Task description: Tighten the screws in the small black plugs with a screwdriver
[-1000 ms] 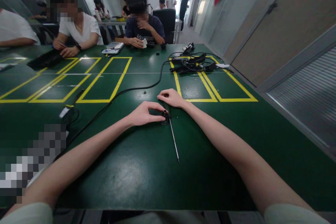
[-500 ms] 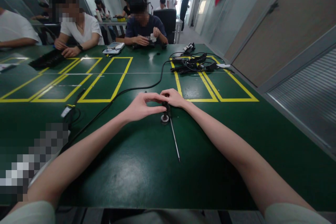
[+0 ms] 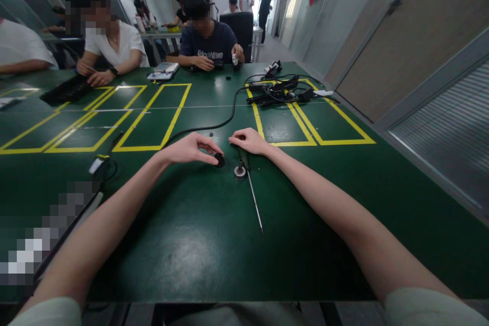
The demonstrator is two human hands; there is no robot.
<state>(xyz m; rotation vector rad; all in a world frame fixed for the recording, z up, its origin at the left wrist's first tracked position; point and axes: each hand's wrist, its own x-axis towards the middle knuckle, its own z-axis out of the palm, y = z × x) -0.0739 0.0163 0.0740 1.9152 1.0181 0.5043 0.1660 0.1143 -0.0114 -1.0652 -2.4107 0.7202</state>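
My left hand (image 3: 189, 147) pinches a small round black cap (image 3: 219, 160) between thumb and fingers, just above the table. To its right, a small metal part with a round base and an upright stem (image 3: 240, 170) stands on the table, touched by neither hand. Beside that part lies a screwdriver (image 3: 254, 198), its shaft pointing toward me. My right hand (image 3: 250, 140) is closed over the far end of the dark handle, with the fingertips partly hidden. A tiny black piece (image 3: 211, 135) lies beyond my left hand.
A black cable (image 3: 206, 127) runs across the green table (image 3: 183, 244) to a tangle of black parts (image 3: 280, 91) at the far right. Another cable with a white label (image 3: 96, 164) lies at left. People (image 3: 208, 43) sit across the table, handling parts.
My left hand has moved left, away from the metal part, with the black cap in its fingers. The stem now shows bare. My right hand stays nearly in place.
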